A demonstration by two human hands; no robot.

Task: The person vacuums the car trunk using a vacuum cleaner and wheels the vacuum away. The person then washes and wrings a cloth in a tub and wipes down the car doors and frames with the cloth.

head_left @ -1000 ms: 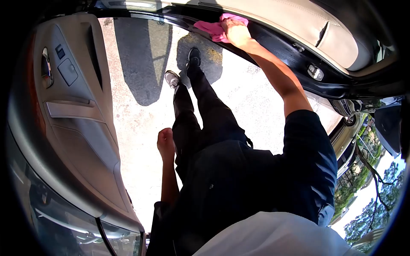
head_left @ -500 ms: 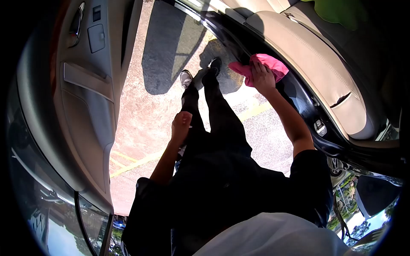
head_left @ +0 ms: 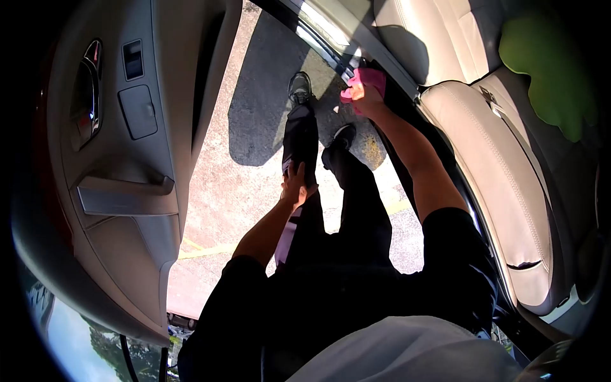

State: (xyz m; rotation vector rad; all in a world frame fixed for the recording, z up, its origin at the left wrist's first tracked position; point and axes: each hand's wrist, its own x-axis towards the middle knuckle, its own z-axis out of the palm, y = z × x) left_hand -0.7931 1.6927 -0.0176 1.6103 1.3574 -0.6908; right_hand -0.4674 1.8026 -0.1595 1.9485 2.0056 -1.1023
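My right hand [head_left: 365, 100] grips a pink cloth [head_left: 374, 79], pressed against the car's door sill [head_left: 344, 63] near the far end of the opening. The cloth is bunched, and part of it spreads beyond my fingers. My left hand [head_left: 296, 186] is over my leg, its fingers apart and nothing in it. Beside my right arm lies the beige car seat [head_left: 490, 159], which has a dark slit near its close end.
On the left stands the opened car door [head_left: 127, 153] with a pull handle [head_left: 127, 194], a window switch [head_left: 133, 60] and a chrome latch lever [head_left: 94, 89]. Sunlit pavement [head_left: 216, 172] with shadows and yellow lines lies under my shoes [head_left: 299, 88].
My right hand has moved the pink cloth farther along the sill, away from me. My left hand has spread its fingers and shifted right. I have stepped forward, and the view has shifted.
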